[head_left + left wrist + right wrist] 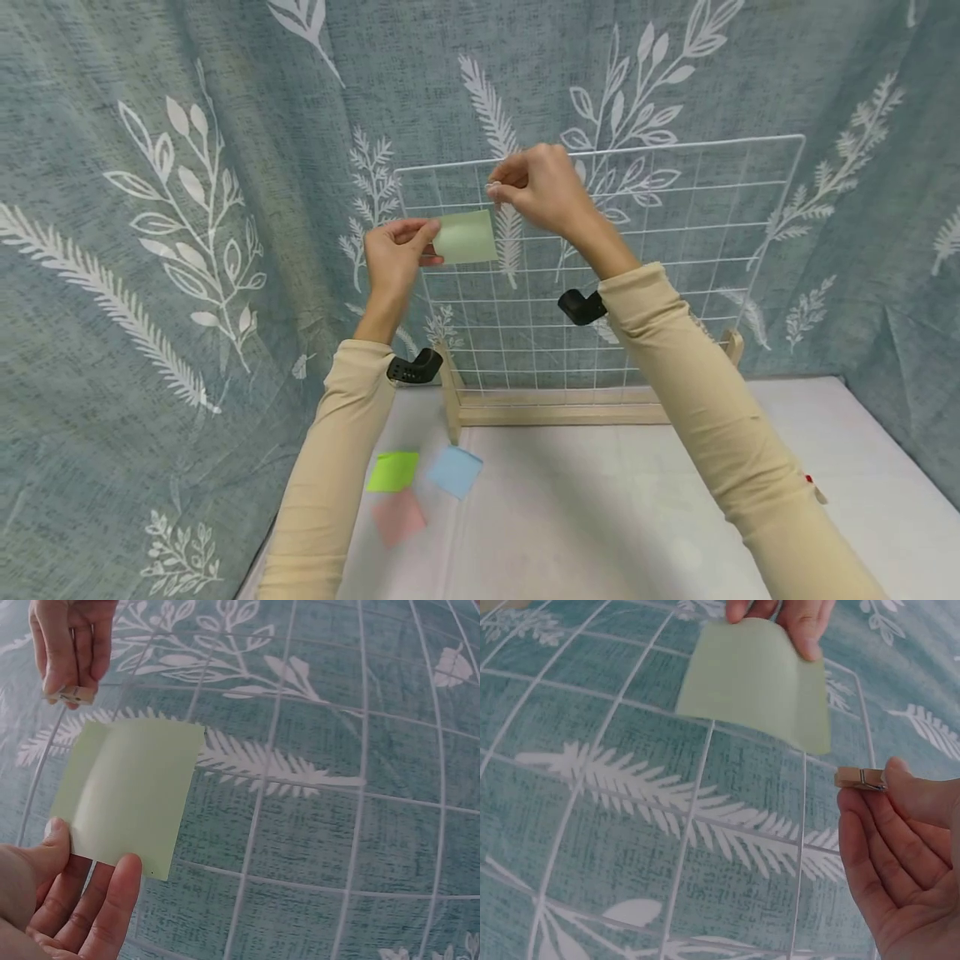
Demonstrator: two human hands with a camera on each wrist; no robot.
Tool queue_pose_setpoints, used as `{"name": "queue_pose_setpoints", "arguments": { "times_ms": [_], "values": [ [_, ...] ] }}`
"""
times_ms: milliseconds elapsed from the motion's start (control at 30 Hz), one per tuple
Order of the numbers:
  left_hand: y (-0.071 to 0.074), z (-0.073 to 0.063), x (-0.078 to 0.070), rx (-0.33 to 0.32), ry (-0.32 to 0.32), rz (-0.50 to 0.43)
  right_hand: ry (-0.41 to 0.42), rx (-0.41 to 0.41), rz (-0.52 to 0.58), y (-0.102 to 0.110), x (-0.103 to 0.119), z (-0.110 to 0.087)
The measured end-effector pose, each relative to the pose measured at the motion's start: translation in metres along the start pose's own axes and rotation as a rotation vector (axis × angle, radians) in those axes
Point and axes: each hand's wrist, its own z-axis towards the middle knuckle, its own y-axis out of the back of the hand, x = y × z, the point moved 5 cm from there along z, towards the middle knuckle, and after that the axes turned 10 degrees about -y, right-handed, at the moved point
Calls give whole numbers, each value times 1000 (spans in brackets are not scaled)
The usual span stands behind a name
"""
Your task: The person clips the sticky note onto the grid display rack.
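The left hand point(393, 257) pinches green paper point(467, 237), probably light, flexible, best held by an edge; beyond these fingers point(121, 896), the right hand point(552, 193) pinches a clothespin point(850, 777).

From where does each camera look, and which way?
Head: head-worn, facing forward and down toward the wire grid; left hand, right hand and sleeves show.
Left wrist: on that wrist, facing the green note and grid; left hand close, right hand beyond.
Right wrist: on that wrist, facing the clothespin and grid; right hand close, left hand beyond.
Both wrist views share note, clothespin, grid.
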Motion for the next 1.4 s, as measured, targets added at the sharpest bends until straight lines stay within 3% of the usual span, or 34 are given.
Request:
{"name": "queue_pose_setpoints", "arguments": {
  "times_ms": [367, 667, 1400],
  "values": [
    [0, 14, -7, -31, -8, -27, 23, -22, 54, 8, 9, 14],
    [-3, 24, -17, -8, -22, 2, -3, -63, 64, 10, 18, 26],
    [-5, 35, -22, -23, -43, 9, -45, -12, 83, 3, 23, 46]
  ]
}}
